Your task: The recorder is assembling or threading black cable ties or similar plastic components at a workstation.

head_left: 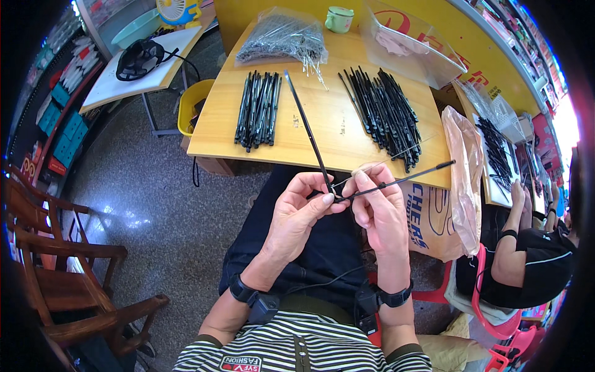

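Above my lap, at the table's near edge, my two hands are close together. My left hand (296,214) pinches the lower end of a thin black rod (307,124) that slants up and away to the left. My right hand (381,208) grips a second thin black rod (418,175), which points right. The two rods meet in a V between my fingertips; how they join is hidden. A fine silvery wire (396,153) also runs from my fingers toward the right. On the table lie a left bundle of black rods (257,111) and a larger, looser right pile (385,111).
On the wooden table (322,111), a clear bag of silvery metal pieces (282,38), a green mug (339,20) and a clear plastic bin (412,46) stand behind the rods. A brown paper bag (437,229) hangs right. Another person (533,260) sits farther right; wooden chairs (74,248) stand left.
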Tool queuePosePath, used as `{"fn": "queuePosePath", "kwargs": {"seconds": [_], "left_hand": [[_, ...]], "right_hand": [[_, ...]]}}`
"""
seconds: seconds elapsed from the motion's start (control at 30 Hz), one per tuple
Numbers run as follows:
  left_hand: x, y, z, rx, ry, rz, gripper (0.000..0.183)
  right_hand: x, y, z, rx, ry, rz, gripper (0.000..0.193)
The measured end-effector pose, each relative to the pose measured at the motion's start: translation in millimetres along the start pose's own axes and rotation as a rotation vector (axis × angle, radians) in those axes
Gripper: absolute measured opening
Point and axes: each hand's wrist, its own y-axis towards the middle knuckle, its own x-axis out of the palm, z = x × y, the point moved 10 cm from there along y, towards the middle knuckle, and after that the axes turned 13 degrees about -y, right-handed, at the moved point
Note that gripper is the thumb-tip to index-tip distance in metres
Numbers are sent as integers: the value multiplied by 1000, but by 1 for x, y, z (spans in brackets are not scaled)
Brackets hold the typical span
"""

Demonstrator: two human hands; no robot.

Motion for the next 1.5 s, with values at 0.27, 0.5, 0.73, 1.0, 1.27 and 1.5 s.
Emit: {"fn": "queuePosePath", "kwargs": {"seconds": [0.27,0.5,0.73,1.0,1.27,1.5], "left_hand": [[6,2,-3,-57,-15,-38,17],[9,4,-5,-40,67,-18,10],[-3,4,-10,-92,38,36,9],[5,2,-12,-115,89,-22,9],[20,10,-7,-78,213,-54,12],[26,16,-10,-103,194,-41,12]], "right_hand": [[6,4,0,9,318,-14,6],[4,5,7,48,297,-48,12],[-13,7,-19,-148,310,33,38],[-28,9,-33,-183,-26,122,20],[-25,10,-27,-185,1,85,18],[-15,11,-19,-121,45,28,19]]}}
